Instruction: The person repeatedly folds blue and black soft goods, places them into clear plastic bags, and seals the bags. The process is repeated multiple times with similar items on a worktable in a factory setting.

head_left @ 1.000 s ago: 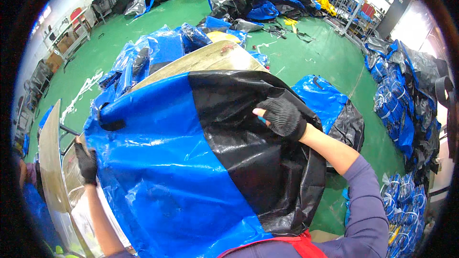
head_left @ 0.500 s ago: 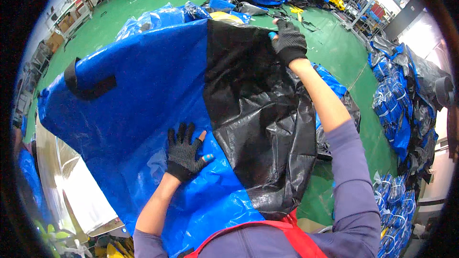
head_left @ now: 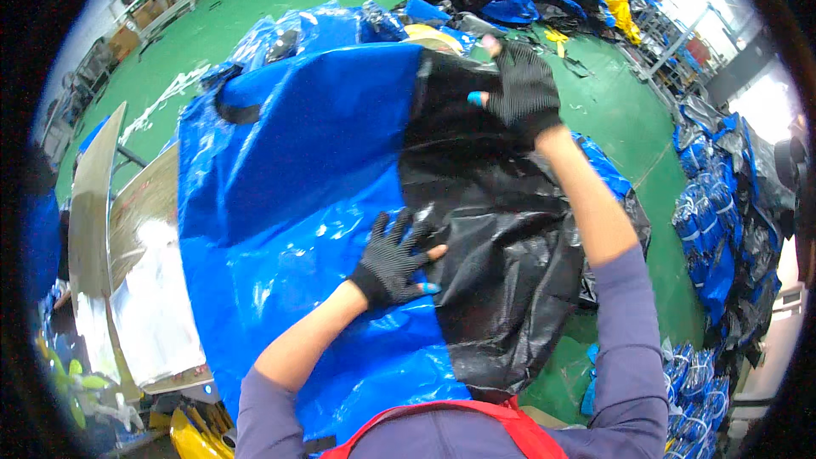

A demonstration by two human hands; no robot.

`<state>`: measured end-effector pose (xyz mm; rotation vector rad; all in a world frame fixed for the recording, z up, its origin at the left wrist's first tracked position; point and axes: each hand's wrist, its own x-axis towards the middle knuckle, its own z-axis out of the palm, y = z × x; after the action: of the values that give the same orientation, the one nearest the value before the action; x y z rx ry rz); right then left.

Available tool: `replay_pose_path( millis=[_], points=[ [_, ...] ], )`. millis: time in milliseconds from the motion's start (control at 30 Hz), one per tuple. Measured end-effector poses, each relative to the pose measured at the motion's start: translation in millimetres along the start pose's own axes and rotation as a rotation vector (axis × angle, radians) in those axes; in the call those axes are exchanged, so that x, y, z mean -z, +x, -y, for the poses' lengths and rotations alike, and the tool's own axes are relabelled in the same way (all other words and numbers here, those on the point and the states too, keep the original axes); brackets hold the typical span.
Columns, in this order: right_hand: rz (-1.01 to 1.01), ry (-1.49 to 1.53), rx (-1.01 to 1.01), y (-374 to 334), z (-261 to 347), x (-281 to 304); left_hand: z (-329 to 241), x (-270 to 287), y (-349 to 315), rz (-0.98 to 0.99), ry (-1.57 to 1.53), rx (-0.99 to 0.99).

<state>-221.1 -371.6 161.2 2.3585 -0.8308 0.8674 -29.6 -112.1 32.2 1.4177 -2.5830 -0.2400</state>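
A large blue and black plastic bag (head_left: 289,153), possibly a sheet, lies spread in front of me, its black part on the right. A black strap handle (head_left: 235,112) shows near its far left corner. My left hand (head_left: 393,262), in a black glove with bare fingertips, lies with fingers spread on the blue part near the seam. My right hand (head_left: 525,93), gloved alike, is over the far right edge of the black part, thumb and fingers apart. Blue tape wraps a fingertip of each hand.
Folded, tied blue bundles (head_left: 710,221) are stacked at the right. Crumpled black, silver and yellow sheeting (head_left: 510,4) lies on the green floor (head_left: 620,76) beyond. At the left stand pale boards (head_left: 157,289). Blue plastic-wrapped stuff (head_left: 327,25) sits just past the bag's far edge.
The bag's left side has come down and inward, lying flatter and uncovering the boards. My left hand has slid right toward the seam. The right hand's thumb and fingers have spread wider.
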Motion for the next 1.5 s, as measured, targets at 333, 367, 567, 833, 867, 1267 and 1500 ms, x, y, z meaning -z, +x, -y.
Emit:
replay_pose_path(
  millis=[333, 367, 567, 833, 867, 1267, 1500],
  points=[
    [0.327, 0.189, 0.356, -68, 78, 31, 131, -16, 5, -0.187, 0.241, 0.067],
    [0.346, 0.346, 0.414, -95, 83, 39, 150, -28, -6, 0.020, 0.176, 0.129],
    [0.576, 0.280, 0.426, -160, 74, 35, 270, -34, -185, -0.556, -0.186, 1.178],
    [0.775, 0.347, 0.503, -121, 90, 48, 200, 179, -210, -0.885, -0.092, 0.528],
    [1.009, 0.405, 0.417, -109, 86, 53, 178, 195, -190, -0.547, -0.339, 0.431],
    [0.651, 0.035, -0.023, -174, 64, 9, 144, 78, -176, 0.491, 0.570, 0.951],
    [0.850, 0.212, -0.106, -132, 66, 53, 24, 8, 2, -0.067, 0.167, -0.036]
  ],
)
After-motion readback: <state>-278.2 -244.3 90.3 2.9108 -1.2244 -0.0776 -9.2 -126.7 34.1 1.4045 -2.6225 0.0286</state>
